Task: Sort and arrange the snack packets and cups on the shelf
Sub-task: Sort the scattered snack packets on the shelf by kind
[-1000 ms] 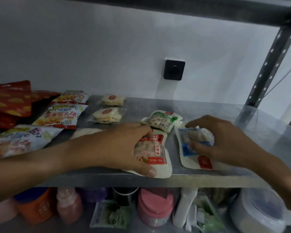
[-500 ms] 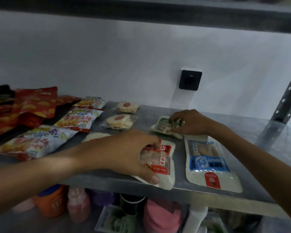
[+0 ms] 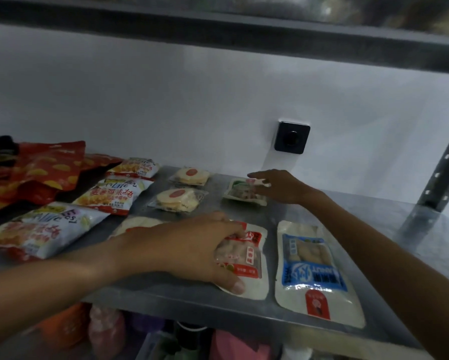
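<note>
- The green-labelled packet (image 3: 245, 192) lies at the shelf (image 3: 413, 245) back, right hand (image 3: 278, 187) fingers resting on it, apparently straightening it into line.
- The left hand (image 3: 192, 249) grips the red-labelled packet (image 3: 246, 258) at the front edge.
- Next, probably square both beside the blue-labelled packet (image 3: 314, 271).

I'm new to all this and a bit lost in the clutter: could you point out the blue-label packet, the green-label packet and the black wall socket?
blue-label packet (image 3: 312, 271): head view, on its blue printed label.
green-label packet (image 3: 240, 194): head view, on its clear middle.
black wall socket (image 3: 292, 137): head view, on its round centre.
</note>
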